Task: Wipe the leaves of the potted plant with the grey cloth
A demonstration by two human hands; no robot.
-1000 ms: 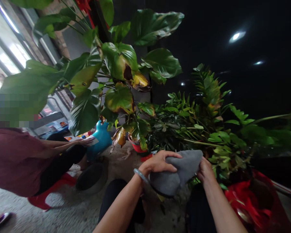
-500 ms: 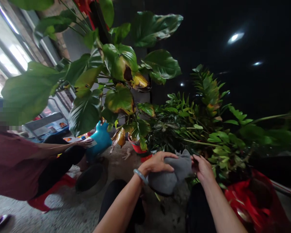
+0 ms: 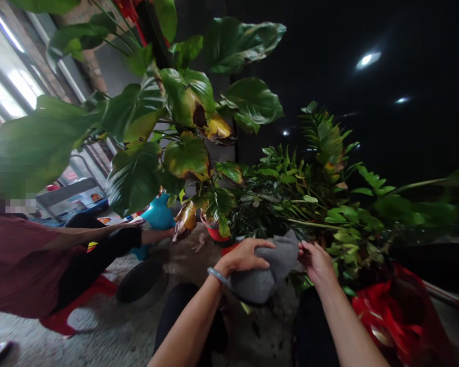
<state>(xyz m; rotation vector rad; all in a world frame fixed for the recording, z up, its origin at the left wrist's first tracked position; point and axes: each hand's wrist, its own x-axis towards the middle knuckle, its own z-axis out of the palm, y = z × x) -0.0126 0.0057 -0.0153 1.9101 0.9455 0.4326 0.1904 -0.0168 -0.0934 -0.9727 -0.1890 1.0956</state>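
A crumpled grey cloth (image 3: pixel 268 280) lies under my left hand (image 3: pixel 245 257), whose thumb and fingers grip it from above and the left. My left wrist wears a pale bangle (image 3: pixel 218 276). To the cloth's right, my right hand (image 3: pixel 318 262) is closed in a pinch beside its upper edge. What its fingertips hold is too small and dark to make out. Leafy green plants (image 3: pixel 290 204) stand just beyond both hands. A red pot (image 3: pixel 215 233) sits behind my left hand, under a large plant with yellowed, browned leaves (image 3: pixel 219 127).
At left, a person in a maroon shirt (image 3: pixel 19 265) sits on a red stool (image 3: pixel 80 300), arms stretched toward a blue watering-can-like vessel (image 3: pixel 158 211). A dark basin (image 3: pixel 143 283) stands on the floor between us. Shiny red wrapping (image 3: pixel 393 311) is at lower right.
The cloth and my left hand have shifted slightly left in view, the grip kept. My right hand stays pinched. The other person's arm now reaches further right, near a dry leaf.
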